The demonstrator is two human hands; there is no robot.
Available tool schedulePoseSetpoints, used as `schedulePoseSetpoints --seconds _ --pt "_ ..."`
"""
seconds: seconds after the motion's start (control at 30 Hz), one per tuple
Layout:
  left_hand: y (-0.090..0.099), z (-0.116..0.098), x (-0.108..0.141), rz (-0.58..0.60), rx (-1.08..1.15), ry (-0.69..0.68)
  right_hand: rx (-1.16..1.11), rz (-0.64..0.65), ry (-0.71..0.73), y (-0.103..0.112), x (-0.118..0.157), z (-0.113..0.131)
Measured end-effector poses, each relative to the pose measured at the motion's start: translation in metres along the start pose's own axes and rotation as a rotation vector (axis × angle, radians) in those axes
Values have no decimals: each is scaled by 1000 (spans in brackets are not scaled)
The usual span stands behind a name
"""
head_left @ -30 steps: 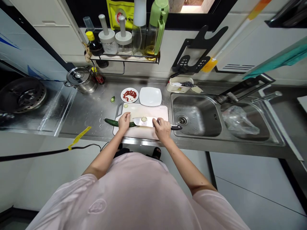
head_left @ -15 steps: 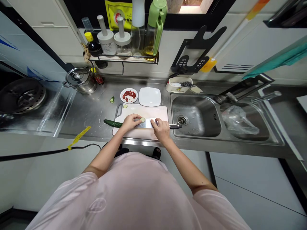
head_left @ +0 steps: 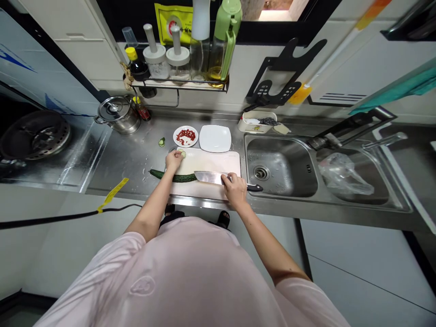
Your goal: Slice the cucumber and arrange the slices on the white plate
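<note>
At the upper left of the white cutting board (head_left: 211,159), my left hand (head_left: 174,161) pinches a pale cucumber slice (head_left: 183,154), with another slice partly hidden beside it. My right hand (head_left: 234,189) is closed on the kitchen knife (head_left: 208,176), over the blade near its heel. The black handle extends past the hand toward the sink. The knife lies low over the board, its tip at the cut end of the long green cucumber (head_left: 180,177). That cucumber rests across the board, its other end over the steel counter.
Behind the board stand a small plate of chopped red pieces (head_left: 185,136) and a white square plate (head_left: 215,138). Cucumber scraps (head_left: 161,142) lie to the left. A double sink (head_left: 282,163) is on the right, a lidded pot (head_left: 119,115) at the back left.
My left hand has moved up and left from the knife with a cucumber slice to the board's corner. My right hand stays on the knife, shifted slightly right; the blade is now uncovered.
</note>
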State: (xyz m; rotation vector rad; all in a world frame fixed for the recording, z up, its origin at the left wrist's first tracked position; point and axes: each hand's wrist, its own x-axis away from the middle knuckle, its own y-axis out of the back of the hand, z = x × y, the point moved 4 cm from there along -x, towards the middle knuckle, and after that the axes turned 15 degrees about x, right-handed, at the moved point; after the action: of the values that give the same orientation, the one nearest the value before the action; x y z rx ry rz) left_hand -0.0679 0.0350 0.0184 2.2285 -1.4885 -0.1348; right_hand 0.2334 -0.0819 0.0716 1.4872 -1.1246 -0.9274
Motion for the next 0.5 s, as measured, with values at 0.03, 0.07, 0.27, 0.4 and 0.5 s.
schedulePoseSetpoints --seconds 0.03,0.07,0.27,0.4,0.5 --pt "1 0 -5 -20 -39 -6 -1 0 -6 0 1 -1" --pt "1 0 -8 -34 -73 -11 -2 1 -11 -1 1 -2" --pt "-3 -3 -20 -30 -235 -27 -14 27 -53 -5 4 -6" --pt "-2 -9 -21 -40 -311 -60 -40 26 -97 -8 5 -11" --pt "-1 -13 -16 -61 -333 -85 -64 44 -127 -10 6 -13"
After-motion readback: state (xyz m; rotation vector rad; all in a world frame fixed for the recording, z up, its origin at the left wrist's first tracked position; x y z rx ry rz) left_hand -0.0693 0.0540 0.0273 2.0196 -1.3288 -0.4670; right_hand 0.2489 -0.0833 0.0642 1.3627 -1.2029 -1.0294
